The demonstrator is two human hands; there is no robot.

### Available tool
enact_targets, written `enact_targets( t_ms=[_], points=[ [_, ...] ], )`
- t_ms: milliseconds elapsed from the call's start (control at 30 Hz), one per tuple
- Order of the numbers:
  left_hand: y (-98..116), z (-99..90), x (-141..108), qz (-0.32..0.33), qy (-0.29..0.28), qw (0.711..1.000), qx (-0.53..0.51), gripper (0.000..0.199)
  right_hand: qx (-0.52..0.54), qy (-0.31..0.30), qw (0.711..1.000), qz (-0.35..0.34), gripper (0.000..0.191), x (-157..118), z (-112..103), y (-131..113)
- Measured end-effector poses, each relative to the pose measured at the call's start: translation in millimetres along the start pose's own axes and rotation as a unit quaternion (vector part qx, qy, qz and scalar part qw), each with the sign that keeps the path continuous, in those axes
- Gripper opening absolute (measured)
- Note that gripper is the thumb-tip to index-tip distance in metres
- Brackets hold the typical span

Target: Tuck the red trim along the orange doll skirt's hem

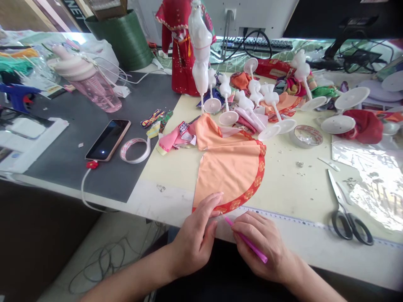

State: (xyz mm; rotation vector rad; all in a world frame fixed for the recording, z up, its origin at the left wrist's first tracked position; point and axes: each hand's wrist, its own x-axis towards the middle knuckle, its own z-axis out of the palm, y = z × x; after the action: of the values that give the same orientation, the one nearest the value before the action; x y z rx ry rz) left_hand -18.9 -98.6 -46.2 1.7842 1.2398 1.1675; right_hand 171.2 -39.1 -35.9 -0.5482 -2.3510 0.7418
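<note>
A peach fabric piece (225, 172) with a curved red, gold-patterned border (248, 194) lies flat near the table's front edge. My left hand (198, 237) rests on its lower border, fingers together and thumb a little apart; whether anything is pinched there is hidden. Just right of it, my right hand (262, 243) holds a thin pink pen-like tool (252, 246), its tip pointing at the border beside my left fingertips. Pink and patterned scraps (176, 137) touch the fabric's upper left.
Scissors (346, 218) lie at the right, near a ruler strip (289, 219) along the front edge. Tape rolls (135, 151), a phone (108, 140) and a pink bottle (91, 82) are left. White doll torsos on stands (225, 87) crowd the back.
</note>
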Motion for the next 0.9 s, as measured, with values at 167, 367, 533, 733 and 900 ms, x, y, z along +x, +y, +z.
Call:
enact_targets(
  t_ms=[167, 367, 533, 733, 900],
  points=[
    [-0.5, 1.4, -0.2, 0.008, -0.007, 1.000, 0.019, 0.065, 0.005, 0.029, 1.000, 0.005, 0.025, -1.2, -0.6, 1.1],
    [2.9, -1.8, 1.3, -0.102, 0.048, 0.987, -0.117, 0.052, 0.008, 0.068, 0.998, 0.013, 0.028, -1.9, -1.2, 0.6],
    [6.2, -7.4, 10.5, -0.188, 0.099, 0.950, -0.231, 0.043, 0.076, 0.141, 0.983, 0.089, 0.027, 1.3, -6.4, -4.5],
    [3.5, -3.9, 20.8, -0.230, 0.135, 0.907, -0.327, 0.044, 0.150, 0.165, 0.968, 0.112, 0.028, 4.9, -5.6, -8.6],
    [7.0, -2.1, 23.9, -0.235, 0.144, 0.909, -0.312, 0.044, 0.149, 0.145, 0.974, 0.093, 0.030, 6.6, -2.1, -10.1]
  ],
)
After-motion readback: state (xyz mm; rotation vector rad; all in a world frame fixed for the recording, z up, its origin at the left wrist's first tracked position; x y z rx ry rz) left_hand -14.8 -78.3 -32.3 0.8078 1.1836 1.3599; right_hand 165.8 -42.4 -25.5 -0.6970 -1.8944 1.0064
